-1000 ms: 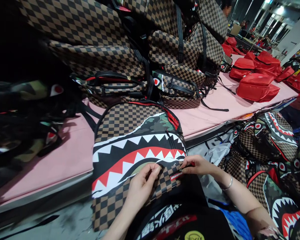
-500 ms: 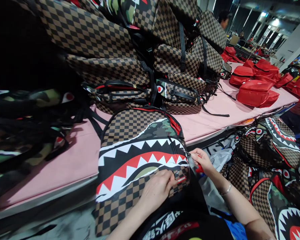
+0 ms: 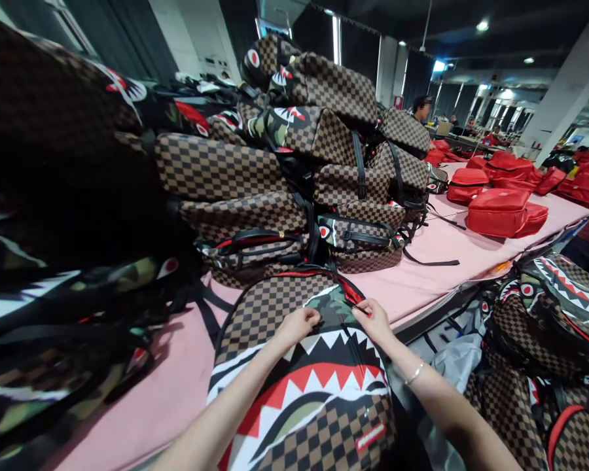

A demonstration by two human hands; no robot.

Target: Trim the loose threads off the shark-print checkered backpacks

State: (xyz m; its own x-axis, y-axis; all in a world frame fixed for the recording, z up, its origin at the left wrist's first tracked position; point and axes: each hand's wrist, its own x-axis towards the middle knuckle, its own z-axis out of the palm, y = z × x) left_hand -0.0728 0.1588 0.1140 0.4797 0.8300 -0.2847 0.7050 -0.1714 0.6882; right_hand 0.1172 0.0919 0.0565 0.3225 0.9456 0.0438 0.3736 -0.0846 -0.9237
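Observation:
A backpack point(image 3: 324, 425) in brown-and-black check, with a printed shark mouth and a camouflage patch, leans upright against the table edge in front of me. My left hand point(image 3: 300, 325) rests on its upper front, fingers curled together near the camouflage patch; anything between the fingertips is hidden. At the bag's upper right edge, beside the red-lined zip opening point(image 3: 352, 293), my right hand point(image 3: 374, 322) is closed. A small tool with red on it point(image 3: 364, 311) shows partly between its fingers; its exact kind is unclear.
A tall pile of similar checked backpacks point(image 3: 226, 163) stands on the pink-covered table point(image 3: 422, 281). Red bags point(image 3: 498, 212) lie further along it. More shark-print bags point(image 3: 530, 327) are heaped at the right, near grey plastic sheeting point(image 3: 456, 353). A person point(image 3: 421, 108) is in the background.
Both hands have moved up the backpack: my left from its lower front to the camouflage patch, my right from its side to the upper zip edge. The view has tilted upward.

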